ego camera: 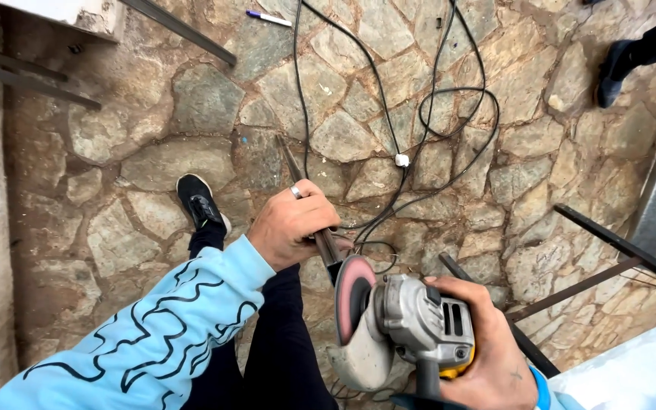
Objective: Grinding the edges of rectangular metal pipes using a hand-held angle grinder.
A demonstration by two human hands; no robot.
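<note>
My left hand, a ring on one finger, grips a thin metal bar that slants away over the stone floor. My right hand is wrapped around a grey angle grinder with a reddish disc and a light guard. The disc sits right at the near end of the bar, just beyond my left fist. Whether it touches the bar I cannot tell. My sleeve is light blue with dark wavy lines.
Black cables loop over the stone paving ahead, with a white plug. Dark metal bars lie at the right, more at the upper left. My shoe is below-left. Another person's shoe is at the top right.
</note>
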